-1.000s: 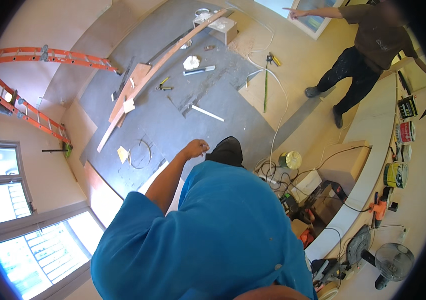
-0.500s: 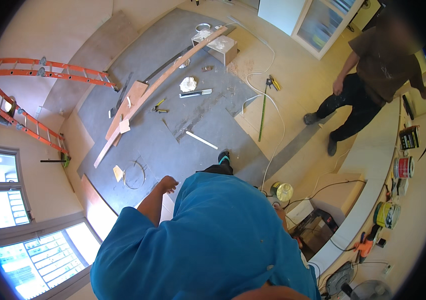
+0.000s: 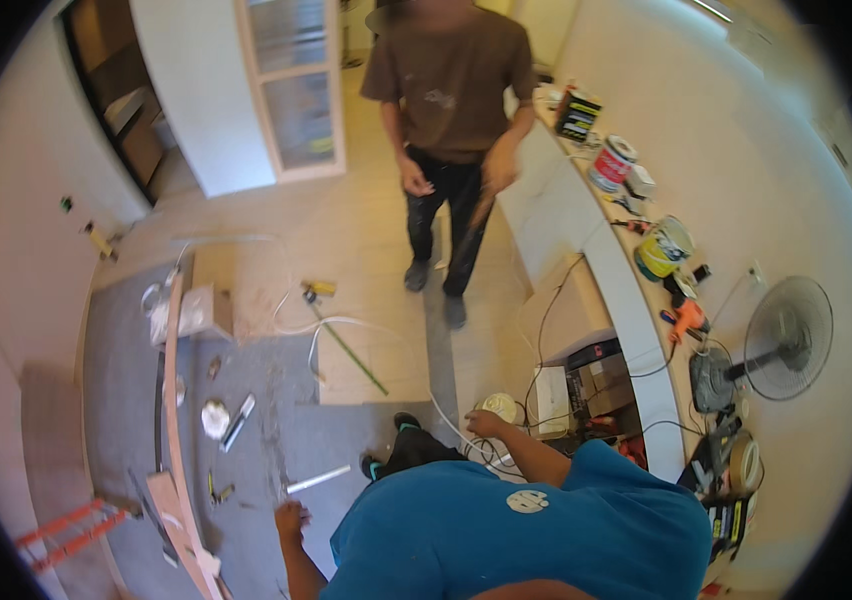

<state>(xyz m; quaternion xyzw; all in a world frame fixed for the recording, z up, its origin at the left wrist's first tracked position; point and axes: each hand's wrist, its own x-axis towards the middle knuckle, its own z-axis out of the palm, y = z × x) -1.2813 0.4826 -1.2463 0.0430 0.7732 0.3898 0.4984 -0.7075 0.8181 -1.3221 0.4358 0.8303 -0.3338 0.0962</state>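
My left hand [image 3: 292, 520] hangs in the air at lower centre, fingers loosely bent and parted, with nothing seen in it. Just beyond it, a white-handled hammer [image 3: 318, 480] lies on the grey floor sheet. To the right, my right hand [image 3: 487, 424] is raised in front of my body, slightly blurred, its fingers loosely apart and seemingly holding nothing. It overlaps a round pale tub lid [image 3: 500, 406], apparently without touching it. Ahead stands a co-worker [image 3: 454, 90] in a brown shirt and dark trousers, holding something long and thin that is blurred.
Long boards [image 3: 174, 400] lie at left, beside pliers [image 3: 218, 490] and a white lump [image 3: 214, 418]. A green strip [image 3: 351, 348] and a white cable [image 3: 426, 365] cross the floor. Along the right counter [image 3: 636, 290] stand cans, an orange drill [image 3: 687, 318] and a fan [image 3: 788, 338]. An orange ladder [image 3: 71, 533] is at lower left.
My view has swung to the right. My right arm, mostly hidden before, now reaches out in front. The co-worker now faces me, nearer the middle of the view.
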